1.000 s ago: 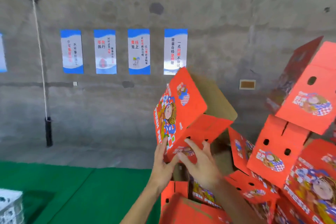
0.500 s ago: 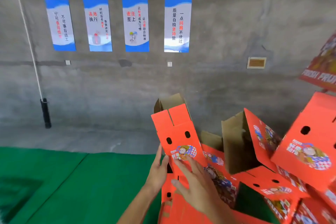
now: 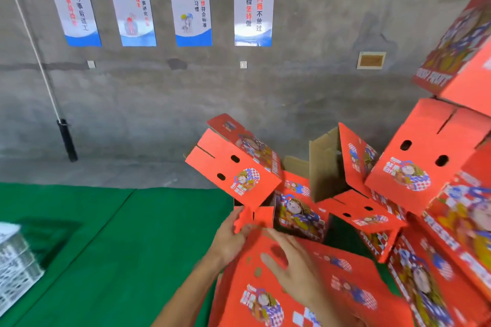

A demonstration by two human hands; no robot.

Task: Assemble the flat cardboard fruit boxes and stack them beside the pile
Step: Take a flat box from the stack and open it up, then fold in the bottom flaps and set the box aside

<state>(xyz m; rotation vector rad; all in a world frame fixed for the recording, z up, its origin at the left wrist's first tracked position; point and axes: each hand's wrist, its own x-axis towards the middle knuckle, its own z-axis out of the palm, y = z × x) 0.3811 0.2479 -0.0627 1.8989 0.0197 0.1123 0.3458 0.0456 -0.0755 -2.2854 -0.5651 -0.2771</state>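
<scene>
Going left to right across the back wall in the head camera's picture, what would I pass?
White rope → black tube hanging at its end → four blue-and-white posters → small framed plaque → stacked red boxes.

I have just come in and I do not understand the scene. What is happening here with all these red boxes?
A person is putting together red cardboard fruit boxes in front of a concrete wall. An assembled box sits tilted on top of the heap of finished boxes at the right. The left hand touches a red flap just below that box. The right hand lies with fingers spread on a flat box in the foreground. Green matting covers the floor.
</scene>
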